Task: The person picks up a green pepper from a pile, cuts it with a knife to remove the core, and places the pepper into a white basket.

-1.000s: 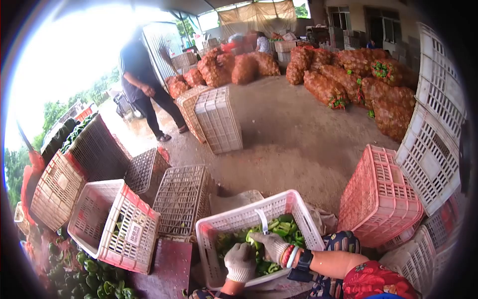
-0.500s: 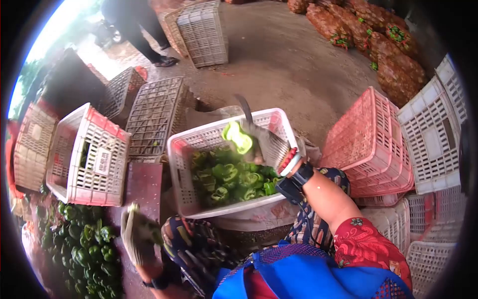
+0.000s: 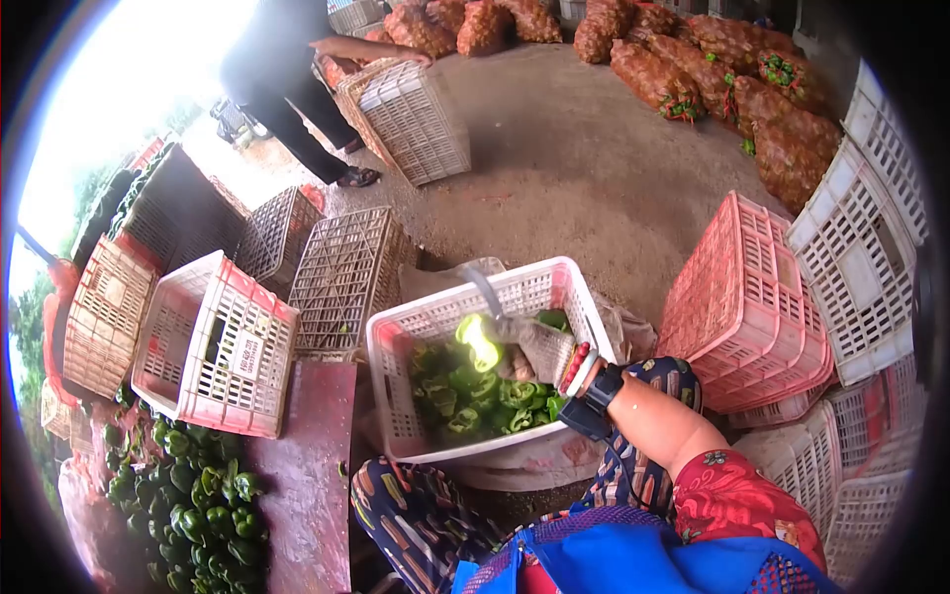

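Now the gloved right hand (image 3: pixel 529 346) is gripping a green pepper (image 3: pixel 477 340) over a half-full white plastic crate (image 3: pixel 445 312); many loose peppers (image 3: pixel 188 495) are waiting at eight o'clock.

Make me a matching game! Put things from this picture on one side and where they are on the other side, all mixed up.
Things:
1. pepper
2. pink crates
3. sacks
4. pepper pile

Places:
A. far across the floor, at the top of the view
B. heaped at lower left
C. in the right hand, over the white crate
D. stacked to the right of the white crate

Pairs: 1-C, 2-D, 3-A, 4-B
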`<state>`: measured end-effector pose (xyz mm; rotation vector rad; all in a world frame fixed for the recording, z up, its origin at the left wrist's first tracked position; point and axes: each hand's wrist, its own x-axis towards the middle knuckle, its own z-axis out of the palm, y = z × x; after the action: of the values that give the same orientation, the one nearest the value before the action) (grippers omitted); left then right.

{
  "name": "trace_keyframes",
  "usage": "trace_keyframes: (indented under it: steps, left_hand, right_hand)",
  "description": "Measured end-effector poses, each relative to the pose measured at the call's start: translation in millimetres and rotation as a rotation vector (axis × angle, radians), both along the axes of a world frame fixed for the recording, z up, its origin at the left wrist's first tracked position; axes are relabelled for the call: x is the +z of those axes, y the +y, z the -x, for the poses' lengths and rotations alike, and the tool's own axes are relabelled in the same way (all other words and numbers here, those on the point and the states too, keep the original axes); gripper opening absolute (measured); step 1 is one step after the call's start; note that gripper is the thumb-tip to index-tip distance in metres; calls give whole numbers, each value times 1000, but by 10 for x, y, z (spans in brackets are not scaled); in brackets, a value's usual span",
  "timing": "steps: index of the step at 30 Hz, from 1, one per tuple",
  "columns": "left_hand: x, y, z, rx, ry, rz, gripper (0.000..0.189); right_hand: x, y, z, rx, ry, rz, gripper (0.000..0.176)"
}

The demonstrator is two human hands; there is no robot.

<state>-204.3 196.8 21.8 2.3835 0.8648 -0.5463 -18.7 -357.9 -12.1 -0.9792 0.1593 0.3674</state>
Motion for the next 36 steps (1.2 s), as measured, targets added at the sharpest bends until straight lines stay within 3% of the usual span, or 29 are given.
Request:
trace_keyframes:
  steps: [1,3,5,7,9,12,15,17,18,20,25,28,31,34,36]
  left_hand:
    - [270,-268,-245,-12,-84,44,21]
    - [482,-685,-735,-57,-187,245,30]
    - [621,-1594,-1206,-214,-472,292,19]
    - [450,-2182,-1627,-413,-505,504,33]
    - [222,-2769,-1891,-408,-471,810,38]
    - [-203,-3243,-2178,-568,-410,854,43]
    - [-464,-3374,-2337,-626,-328,854,35]
    - [-748,-3326,-2465,-818,-328,530,31]
    - [-815,-3325,-2479,-813,-364,517,31]
    - [-733,-3445,-2406,-805,-451,365,27]
    - [-903,-3525,-2329,-856,-570,127,29]
    - [-882,-3482,-2289,-851,-562,50,32]
    - [-842,-3460,-2259,-808,-551,24,32]
    - [-836,-3369,-2294,-787,-531,85,34]
    - [-876,-3306,-2377,-758,-521,280,35]
  right_hand:
    - [173,107,38,-18,20,-157,29]
    - [238,182,59,-11,88,-102,31]
    - [35,273,15,-25,96,171,35]
    - [63,342,47,48,65,261,39]
    - [52,357,29,143,-26,149,42]
    - [28,341,66,55,-41,261,45]
    - [-35,289,-60,39,86,447,44]
    - [-89,348,-49,-32,-29,576,45]
    - [-113,381,-55,-42,3,653,47]
    - [-574,459,-102,-138,-33,663,46]
    - [-547,619,-71,-249,-19,667,40]
    - [-659,672,-54,-265,-190,740,40]
    - [-686,664,-90,-209,-245,784,44]
    - [-412,701,-62,-131,-90,640,46]
    - [-241,634,-111,-54,57,525,47]
